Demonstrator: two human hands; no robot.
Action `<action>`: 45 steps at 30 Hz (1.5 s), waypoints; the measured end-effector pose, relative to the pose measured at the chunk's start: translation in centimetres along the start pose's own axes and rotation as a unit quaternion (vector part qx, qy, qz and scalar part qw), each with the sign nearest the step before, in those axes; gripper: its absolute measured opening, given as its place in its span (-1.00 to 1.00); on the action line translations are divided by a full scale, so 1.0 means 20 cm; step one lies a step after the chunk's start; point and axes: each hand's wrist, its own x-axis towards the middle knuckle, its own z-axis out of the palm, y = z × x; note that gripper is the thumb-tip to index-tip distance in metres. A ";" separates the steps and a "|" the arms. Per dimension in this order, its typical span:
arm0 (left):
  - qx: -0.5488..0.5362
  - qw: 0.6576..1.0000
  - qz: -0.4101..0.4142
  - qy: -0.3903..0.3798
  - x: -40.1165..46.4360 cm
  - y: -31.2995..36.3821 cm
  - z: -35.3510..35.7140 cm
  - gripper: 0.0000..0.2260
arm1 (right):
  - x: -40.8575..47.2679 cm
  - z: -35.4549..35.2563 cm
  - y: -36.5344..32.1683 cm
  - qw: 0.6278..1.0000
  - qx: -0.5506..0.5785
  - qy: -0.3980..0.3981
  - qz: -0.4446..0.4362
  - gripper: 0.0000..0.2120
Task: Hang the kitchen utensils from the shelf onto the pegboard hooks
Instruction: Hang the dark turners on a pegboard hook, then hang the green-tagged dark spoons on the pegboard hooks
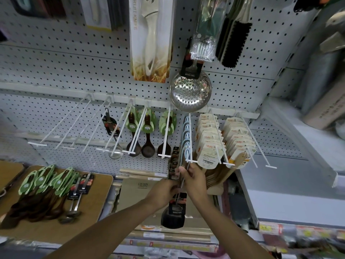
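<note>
Both hands meet below the tip of a white pegboard hook [189,139] at centre. My right hand [194,179] pinches the thin metal handle of a black spatula [173,218] near its top, just under the hook's end. My left hand [165,189] grips the same handle lower down, beside its black label card. The spatula's dark head hangs below my hands. On the brown board [56,227] at lower left lie several brown spoons with green cards [46,182] and two metal ladles [76,202].
The pegboard [65,71] carries a row of long white hooks; the leftmost ones [61,126] are bare. Others hold a ladle [113,139], brown spoons [147,139], blue items and beige packets [209,141]. A steel skimmer [190,90] hangs above. A white shelf edge [298,146] juts at right.
</note>
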 end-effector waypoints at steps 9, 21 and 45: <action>0.133 0.989 0.041 0.052 -0.15 -0.14 -0.14 -0.41 | -0.06 -0.01 0.15 0.987 -0.157 -0.003 0.033 -0.54; 0.153 0.972 0.108 0.142 -0.52 -0.46 -0.61 -0.60 | -0.11 0.32 -0.06 0.889 -0.332 -0.195 -0.248 -0.63; 0.090 0.980 -0.026 0.178 -1.97 -1.73 -1.55 -0.57 | -0.71 2.17 -0.61 0.831 -0.334 -0.347 -0.279 -0.48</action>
